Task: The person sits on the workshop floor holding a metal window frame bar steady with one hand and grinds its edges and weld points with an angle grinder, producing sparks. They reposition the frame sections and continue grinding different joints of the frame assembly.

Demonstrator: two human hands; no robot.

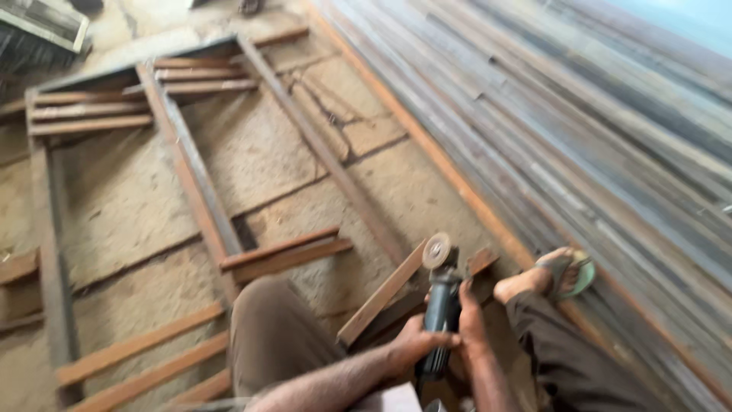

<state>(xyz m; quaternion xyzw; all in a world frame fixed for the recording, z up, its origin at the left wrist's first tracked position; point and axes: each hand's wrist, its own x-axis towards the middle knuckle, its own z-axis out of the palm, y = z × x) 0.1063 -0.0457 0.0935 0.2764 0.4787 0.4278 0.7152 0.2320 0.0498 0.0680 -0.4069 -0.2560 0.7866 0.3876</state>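
Both my hands hold a dark angle grinder (442, 301) with a round grey disc (437, 250) at its front end. My left hand (412, 345) wraps the grinder's body from the left. My right hand (469, 320) grips it from the right. The disc sits right at the end of a rusty flat steel bar (379, 296) that slants across the floor in front of me. My knee in brown trousers (274, 332) is to the left, and my foot in a green sandal (560, 273) rests on the right.
A large rusty steel frame (194, 179) with several cross bars lies on the cracked concrete floor (130, 198). A long stack of steel lengths (579, 145) runs along the right side. A brush-like object (38, 34) sits at the top left.
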